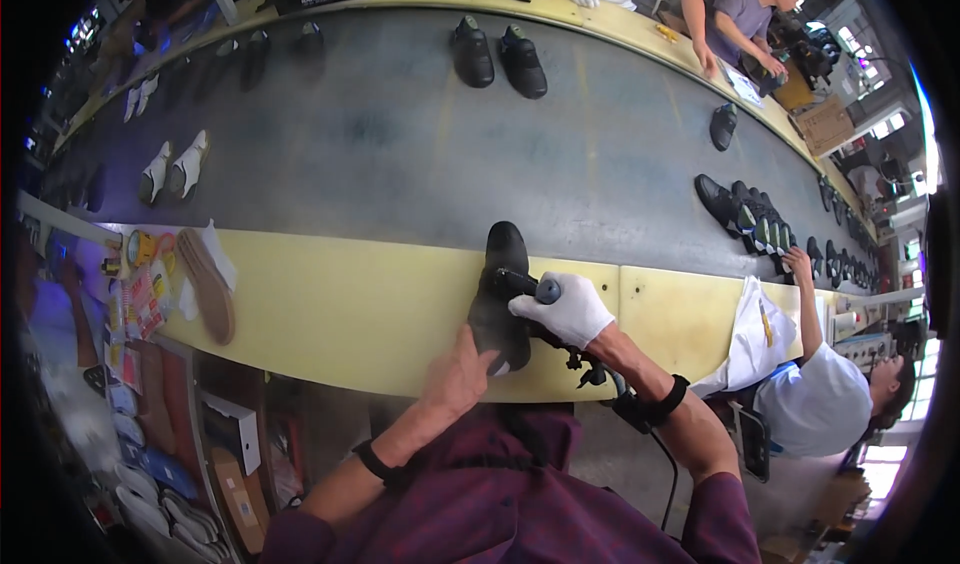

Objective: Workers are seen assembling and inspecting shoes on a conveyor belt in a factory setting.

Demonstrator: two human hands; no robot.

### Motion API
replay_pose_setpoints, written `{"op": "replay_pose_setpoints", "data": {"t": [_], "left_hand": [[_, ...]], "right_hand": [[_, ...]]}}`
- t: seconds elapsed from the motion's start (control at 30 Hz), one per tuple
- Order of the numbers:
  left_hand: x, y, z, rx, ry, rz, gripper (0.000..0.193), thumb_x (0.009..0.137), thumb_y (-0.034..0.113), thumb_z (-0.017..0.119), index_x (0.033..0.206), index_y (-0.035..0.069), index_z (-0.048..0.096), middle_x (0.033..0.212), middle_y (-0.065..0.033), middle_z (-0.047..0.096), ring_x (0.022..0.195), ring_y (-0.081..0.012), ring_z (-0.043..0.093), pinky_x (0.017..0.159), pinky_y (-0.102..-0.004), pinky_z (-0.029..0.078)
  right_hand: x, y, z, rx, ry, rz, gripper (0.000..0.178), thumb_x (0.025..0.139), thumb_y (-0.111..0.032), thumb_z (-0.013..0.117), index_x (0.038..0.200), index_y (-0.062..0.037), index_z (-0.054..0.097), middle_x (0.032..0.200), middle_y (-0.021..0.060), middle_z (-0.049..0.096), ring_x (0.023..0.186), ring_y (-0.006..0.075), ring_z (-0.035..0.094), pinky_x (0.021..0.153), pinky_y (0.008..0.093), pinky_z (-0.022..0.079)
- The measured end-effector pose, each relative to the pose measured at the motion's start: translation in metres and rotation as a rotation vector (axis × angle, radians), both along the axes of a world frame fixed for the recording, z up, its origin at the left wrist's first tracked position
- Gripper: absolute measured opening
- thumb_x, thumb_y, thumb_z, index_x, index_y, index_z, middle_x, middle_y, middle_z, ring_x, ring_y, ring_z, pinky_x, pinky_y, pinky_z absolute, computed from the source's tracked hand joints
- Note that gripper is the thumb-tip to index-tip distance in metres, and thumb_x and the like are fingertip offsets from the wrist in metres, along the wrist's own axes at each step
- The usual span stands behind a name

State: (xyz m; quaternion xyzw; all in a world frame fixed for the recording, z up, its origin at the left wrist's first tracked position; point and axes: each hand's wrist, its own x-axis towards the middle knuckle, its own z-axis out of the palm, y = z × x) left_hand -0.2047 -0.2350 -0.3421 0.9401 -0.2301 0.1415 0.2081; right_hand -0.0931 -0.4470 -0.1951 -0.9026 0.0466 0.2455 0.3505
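A black shoe (507, 247) rests on the pale yellow ledge in front of me, its toe pointing away over the ledge's far edge. My bare left hand (460, 372) grips the shoe near its heel. In a white glove, my right hand (565, 311) is closed round a dark hand tool (548, 292) with a rounded grey end. The tool's black front part lies against the shoe's upper, around the middle. Its exact kind cannot be made out. Black cords and fittings (590, 369) hang below the glove.
Beyond the ledge (330, 274) runs a grey conveyor belt (380, 154) carrying pairs of black shoes (497, 59) and white shoes (175, 169). Brown insoles (207, 289) lie at left. A co-worker (825, 399) at right reaches toward clustered black shoes (745, 214). Others work across the belt.
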Motion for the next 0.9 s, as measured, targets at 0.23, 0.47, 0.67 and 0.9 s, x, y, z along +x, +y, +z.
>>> {"op": "replay_pose_setpoints", "data": {"t": [0.23, 0.47, 0.67, 0.9], "left_hand": [[0.010, 0.001, 0.031, -0.281, 0.623, 0.127, 0.066, 0.104, 0.033, 0.067, 0.143, -0.014, 0.040, 0.085, -0.0292, 0.070, 0.070, -0.0450, 0.071, 0.060, -0.0509, 0.055], [0.016, 0.001, 0.036, -0.288, 0.751, 0.172, 0.055, 0.104, 0.033, 0.064, 0.134, -0.006, 0.040, 0.087, -0.0362, 0.069, 0.083, -0.0553, 0.070, 0.071, -0.0604, 0.055], [0.014, -0.010, 0.032, -0.296, 0.672, 0.124, 0.058, 0.104, 0.036, 0.065, 0.134, -0.007, 0.040, 0.090, -0.0352, 0.070, 0.083, -0.0542, 0.071, 0.071, -0.0589, 0.057], [-0.001, -0.035, 0.027, -0.576, 0.943, 0.159, 0.064, 0.097, 0.040, 0.075, 0.121, -0.006, 0.038, 0.081, -0.0279, 0.068, 0.071, -0.0453, 0.072, 0.065, -0.0517, 0.058]], "right_hand": [[-0.005, -0.014, 0.015, -0.110, -0.069, -0.039, 0.055, 0.087, -0.049, 0.081, 0.093, 0.0052, 0.074, 0.076, 0.0200, 0.073, 0.072, 0.0343, 0.075, 0.070, 0.0429, 0.057], [0.006, 0.004, -0.001, 0.043, 0.052, 0.029, 0.056, 0.087, -0.053, 0.082, 0.090, 0.0029, 0.074, 0.079, 0.0213, 0.073, 0.077, 0.0350, 0.074, 0.072, 0.0431, 0.057], [0.005, -0.030, 0.004, -0.008, 0.058, 0.007, 0.059, 0.086, -0.056, 0.080, 0.092, 0.0024, 0.076, 0.080, 0.0208, 0.074, 0.078, 0.0346, 0.075, 0.075, 0.0430, 0.058], [0.000, -0.192, -0.041, -0.361, -0.007, -0.001, 0.059, 0.088, -0.049, 0.077, 0.120, 0.0006, 0.074, 0.099, 0.0270, 0.077, 0.097, 0.0414, 0.076, 0.088, 0.0449, 0.058]]}}
